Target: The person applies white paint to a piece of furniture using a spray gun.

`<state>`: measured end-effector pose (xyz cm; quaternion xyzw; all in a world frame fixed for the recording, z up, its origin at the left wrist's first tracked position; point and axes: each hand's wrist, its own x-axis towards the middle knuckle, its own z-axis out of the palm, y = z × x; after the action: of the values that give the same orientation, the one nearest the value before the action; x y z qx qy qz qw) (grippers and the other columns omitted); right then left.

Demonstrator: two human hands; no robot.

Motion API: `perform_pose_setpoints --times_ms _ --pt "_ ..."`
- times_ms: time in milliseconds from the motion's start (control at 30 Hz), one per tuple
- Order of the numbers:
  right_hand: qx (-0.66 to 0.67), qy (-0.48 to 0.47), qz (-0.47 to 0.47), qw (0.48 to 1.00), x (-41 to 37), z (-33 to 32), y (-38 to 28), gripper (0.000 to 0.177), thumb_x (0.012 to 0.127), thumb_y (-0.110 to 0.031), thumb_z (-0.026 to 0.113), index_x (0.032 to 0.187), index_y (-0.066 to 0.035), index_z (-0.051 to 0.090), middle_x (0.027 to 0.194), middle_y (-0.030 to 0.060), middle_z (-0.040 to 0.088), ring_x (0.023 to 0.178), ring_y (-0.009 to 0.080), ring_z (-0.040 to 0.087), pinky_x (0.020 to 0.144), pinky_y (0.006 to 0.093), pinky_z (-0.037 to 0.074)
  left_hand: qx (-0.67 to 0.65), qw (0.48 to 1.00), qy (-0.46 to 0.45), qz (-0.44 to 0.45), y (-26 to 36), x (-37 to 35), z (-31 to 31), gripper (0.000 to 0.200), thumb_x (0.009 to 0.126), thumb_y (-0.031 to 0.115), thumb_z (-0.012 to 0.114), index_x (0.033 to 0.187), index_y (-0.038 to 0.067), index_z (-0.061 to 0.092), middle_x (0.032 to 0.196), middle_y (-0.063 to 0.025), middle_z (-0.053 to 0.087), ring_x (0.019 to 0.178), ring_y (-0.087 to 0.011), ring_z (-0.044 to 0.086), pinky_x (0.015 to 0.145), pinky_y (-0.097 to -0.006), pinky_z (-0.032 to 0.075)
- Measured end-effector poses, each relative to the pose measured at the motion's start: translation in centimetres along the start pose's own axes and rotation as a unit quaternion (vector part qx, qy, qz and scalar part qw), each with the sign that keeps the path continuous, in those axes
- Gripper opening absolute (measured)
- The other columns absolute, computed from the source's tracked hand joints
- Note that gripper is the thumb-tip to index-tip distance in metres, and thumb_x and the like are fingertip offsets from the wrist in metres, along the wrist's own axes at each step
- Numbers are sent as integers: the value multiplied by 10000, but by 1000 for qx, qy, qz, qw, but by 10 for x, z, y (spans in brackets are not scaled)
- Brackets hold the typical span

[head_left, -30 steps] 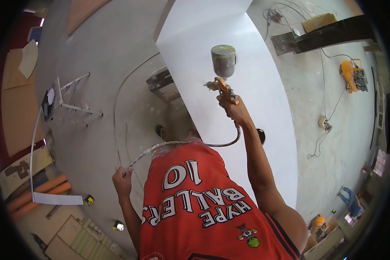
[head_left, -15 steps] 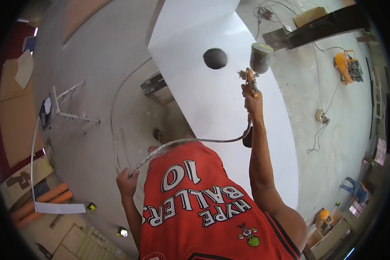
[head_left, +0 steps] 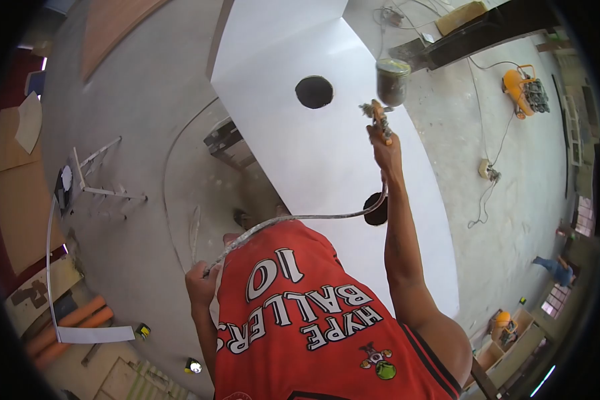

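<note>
At 8 o'clock, orange tubes (head_left: 70,319) and a white strip (head_left: 95,334) are blurred by the lens edge. The left hand (head_left: 202,285), at 7 o'clock, is curled tight round a hose (head_left: 300,216); its fingertips are hard to make out. The hose crosses at centre above a red jersey (head_left: 313,333) that reads, upside down, "HYPE BALLERS" and "10". The jersey hides the near end of a white panel (head_left: 293,153). One hole (head_left: 314,91) shows whole at 12 o'clock; another (head_left: 377,217) is half hidden by the forearm. At 1 o'clock the right hand (head_left: 387,148) is wrapped round the grip of the spray gun (head_left: 380,121), held over the panel with its cup (head_left: 392,80) on top. An orange machine (head_left: 521,90) sits at 2 o'clock.
</note>
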<state>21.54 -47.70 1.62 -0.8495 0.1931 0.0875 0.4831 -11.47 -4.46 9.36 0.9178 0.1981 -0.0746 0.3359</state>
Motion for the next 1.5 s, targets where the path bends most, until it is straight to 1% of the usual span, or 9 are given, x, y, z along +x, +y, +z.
perform_pose_setpoints --times_ms 100,400,767,867,967,1000,1100,1267,1500 --pt "56 -127 94 986 -37 18 -29 253 922 -253 681 818 -25 644 643 -28 491 565 83 399 512 303 311 30 999 24 -33 -24 -10 -21 331 854 138 762 704 0 501 623 -159 481 550 -323 460 547 -417 384" --pt "59 -358 79 929 -71 57 -59 287 919 -310 695 779 -96 565 637 -59 456 502 52 359 444 265 288 41 993 79 -76 -41 -31 -52 367 851 148 770 707 0 467 617 -133 446 550 -286 430 543 -405 366" --pt "-25 -21 10 999 -7 4 -19 319 945 -276 681 917 40 657 692 57 581 654 153 491 615 372 418 21 1000 19 -4 -10 -11 -25 371 816 174 804 704 5 493 618 -152 493 537 -340 479 527 -421 386" --pt "-111 61 -46 991 25 -22 -12 337 952 -298 674 917 35 640 755 212 654 673 328 591 678 450 470 4 999 -13 35 23 1 -12 355 812 188 812 700 18 520 612 -142 512 531 -339 503 523 -417 405" --pt "-172 146 -143 964 47 -35 7 362 952 -312 661 885 40 615 742 202 639 653 343 589 631 450 458 -8 997 -41 60 46 10 -2 342 808 207 819 698 29 548 612 -143 528 536 -344 529 527 -418 425" --pt "-155 146 -124 969 45 -36 5 363 950 -320 660 909 39 622 811 266 649 728 443 598 686 483 476 -6 996 -52 65 49 11 0 338 807 214 821 702 30 558 616 -144 534 542 -345 539 531 -420 432" --pt "-167 115 -126 971 34 -33 5 349 950 -306 661 912 39 621 807 272 641 739 440 603 698 481 477 -6 996 -60 65 50 10 1 340 808 220 821 703 31 559 616 -145 534 541 -349 537 531 -424 432" --pt "-32 -72 -9 997 -21 -5 -18 295 938 -271 682 907 19 639 687 19 539 665 131 463 612 361 397 20 998 -20 51 9 -3 -15 353 812 196 814 700 23 528 604 -142 513 528 -344 507 521 -422 407" --pt "-2 -304 96 948 -74 38 -60 289 897 -312 697 754 -85 591 592 -56 457 496 56 360 448 271 279 18 999 36 -9 -22 -16 -52 369 816 139 798 703 9 473 604 -132 460 525 -299 450 526 -405 377"
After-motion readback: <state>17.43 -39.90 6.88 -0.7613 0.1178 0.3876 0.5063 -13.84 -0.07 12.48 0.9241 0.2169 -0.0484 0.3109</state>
